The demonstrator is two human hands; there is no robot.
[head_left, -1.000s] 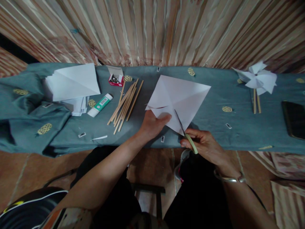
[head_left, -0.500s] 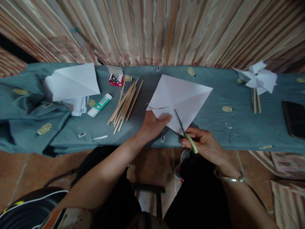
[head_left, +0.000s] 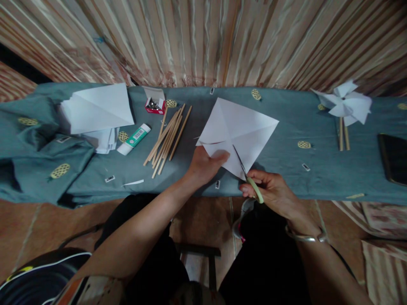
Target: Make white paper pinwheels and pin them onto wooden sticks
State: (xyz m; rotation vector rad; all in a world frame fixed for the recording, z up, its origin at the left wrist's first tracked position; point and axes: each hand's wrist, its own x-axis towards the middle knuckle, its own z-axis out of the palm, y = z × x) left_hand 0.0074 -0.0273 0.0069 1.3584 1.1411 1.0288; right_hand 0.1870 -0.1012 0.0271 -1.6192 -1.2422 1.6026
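Over the table [head_left: 280,137], the left hand [head_left: 206,166] pinches the white paper [head_left: 243,123] with its fingers. Nearby, the right hand [head_left: 274,188] grips the scissors [head_left: 252,183] in its fingers, blade pointing away and left, toward the paper's middle.

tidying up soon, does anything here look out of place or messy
The tablecloth is bunched into folds at the left end, while the rest lies fairly flat. A thin white paper scrap lies loose near the front edge, apart from the paper stack.
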